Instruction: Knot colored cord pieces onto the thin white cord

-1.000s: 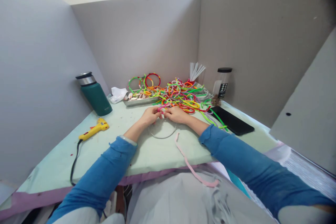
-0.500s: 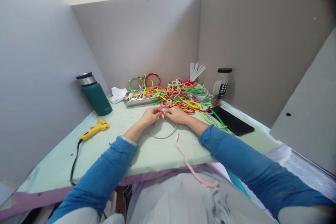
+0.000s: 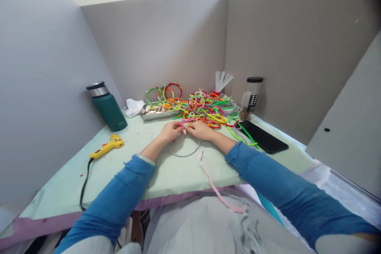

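My left hand (image 3: 170,131) and my right hand (image 3: 200,129) meet near the middle of the table, fingers pinched on a bright pink pipe cleaner (image 3: 185,121) at the top of a thin grey ring (image 3: 186,155). The ring hangs toward me below my fingertips. In front of my right forearm, a pale pink fuzzy strip (image 3: 212,184) runs from the table over its edge onto my lap. Just beyond my hands lies a tangled heap of coloured pipe cleaners (image 3: 205,105).
A metal tray (image 3: 160,116) of shells, finished coloured rings (image 3: 173,91) and white sticks (image 3: 222,81) stand behind. At left are a green bottle (image 3: 109,111) and yellow glue gun (image 3: 106,147); at right, a clear jar (image 3: 253,95) and black phone (image 3: 263,137).
The grey ring has shifted very slightly under my fingers. Both hands stay in nearly the same place.
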Demonstrator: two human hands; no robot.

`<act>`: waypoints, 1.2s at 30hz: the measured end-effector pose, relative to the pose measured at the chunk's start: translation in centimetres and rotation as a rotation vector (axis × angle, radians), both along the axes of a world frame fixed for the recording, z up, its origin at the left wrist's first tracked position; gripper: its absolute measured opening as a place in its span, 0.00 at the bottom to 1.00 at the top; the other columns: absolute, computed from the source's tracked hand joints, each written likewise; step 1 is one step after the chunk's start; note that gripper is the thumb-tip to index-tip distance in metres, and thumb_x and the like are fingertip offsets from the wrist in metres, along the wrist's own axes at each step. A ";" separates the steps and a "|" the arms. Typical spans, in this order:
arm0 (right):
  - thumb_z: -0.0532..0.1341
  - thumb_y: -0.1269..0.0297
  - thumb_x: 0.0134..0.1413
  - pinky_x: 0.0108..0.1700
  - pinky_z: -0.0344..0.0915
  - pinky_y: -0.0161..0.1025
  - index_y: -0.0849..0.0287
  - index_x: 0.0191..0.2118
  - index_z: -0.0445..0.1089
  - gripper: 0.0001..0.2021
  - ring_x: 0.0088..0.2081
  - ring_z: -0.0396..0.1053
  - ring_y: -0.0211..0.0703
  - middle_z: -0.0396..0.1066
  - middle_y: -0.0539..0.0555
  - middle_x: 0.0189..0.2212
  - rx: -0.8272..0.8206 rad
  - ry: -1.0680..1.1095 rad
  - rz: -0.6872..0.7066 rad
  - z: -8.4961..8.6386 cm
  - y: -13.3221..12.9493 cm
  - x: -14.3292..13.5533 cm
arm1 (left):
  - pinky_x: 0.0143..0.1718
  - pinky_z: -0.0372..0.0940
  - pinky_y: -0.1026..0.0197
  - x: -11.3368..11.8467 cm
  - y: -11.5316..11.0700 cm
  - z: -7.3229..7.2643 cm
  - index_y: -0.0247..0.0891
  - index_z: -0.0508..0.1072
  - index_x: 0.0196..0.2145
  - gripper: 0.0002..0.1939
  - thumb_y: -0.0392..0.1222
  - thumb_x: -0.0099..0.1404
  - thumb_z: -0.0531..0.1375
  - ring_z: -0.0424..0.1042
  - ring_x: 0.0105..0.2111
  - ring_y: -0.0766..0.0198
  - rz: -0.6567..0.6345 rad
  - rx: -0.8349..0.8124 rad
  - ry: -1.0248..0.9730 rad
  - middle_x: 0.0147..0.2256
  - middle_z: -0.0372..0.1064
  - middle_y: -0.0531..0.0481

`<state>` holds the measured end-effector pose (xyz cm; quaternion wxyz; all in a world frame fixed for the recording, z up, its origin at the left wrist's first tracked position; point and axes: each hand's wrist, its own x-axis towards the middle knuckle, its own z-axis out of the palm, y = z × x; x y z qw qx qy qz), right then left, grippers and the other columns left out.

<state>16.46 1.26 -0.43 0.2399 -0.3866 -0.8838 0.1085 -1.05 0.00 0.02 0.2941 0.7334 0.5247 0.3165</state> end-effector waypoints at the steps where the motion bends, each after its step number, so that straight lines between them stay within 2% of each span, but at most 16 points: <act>1: 0.50 0.63 0.57 0.30 0.53 0.32 0.60 0.33 0.74 0.15 0.29 0.64 0.37 0.72 0.51 0.28 0.001 0.001 -0.001 0.0 0.0 0.0 | 0.13 0.56 0.70 0.0 0.0 0.0 0.34 0.68 0.33 0.10 0.44 0.57 0.54 0.56 0.13 0.76 0.000 0.002 0.004 0.28 0.70 0.51; 14: 0.50 0.64 0.57 0.31 0.54 0.31 0.60 0.35 0.74 0.15 0.30 0.64 0.37 0.73 0.52 0.30 0.000 -0.023 0.008 0.2 -0.2 0.0 | 0.14 0.56 0.70 -0.1 0.0 0.1 0.34 0.70 0.35 0.14 0.46 0.58 0.53 0.58 0.14 0.74 -0.007 0.025 0.074 0.27 0.70 0.51; 27: 0.50 0.65 0.56 0.30 0.54 0.32 0.60 0.33 0.74 0.15 0.29 0.64 0.37 0.72 0.53 0.29 0.016 -0.051 0.018 0.1 0.0 0.0 | 0.14 0.55 0.70 0.2 -0.6 0.4 0.33 0.70 0.36 0.13 0.44 0.58 0.53 0.58 0.14 0.74 0.002 -0.005 0.099 0.27 0.70 0.50; 36: 0.50 0.65 0.56 0.30 0.54 0.31 0.60 0.34 0.74 0.15 0.29 0.63 0.36 0.72 0.52 0.29 0.001 -0.058 0.017 0.2 -0.2 0.0 | 0.13 0.55 0.69 -0.1 -0.1 -0.1 0.34 0.70 0.35 0.13 0.45 0.59 0.53 0.58 0.13 0.74 -0.015 0.003 0.102 0.27 0.70 0.51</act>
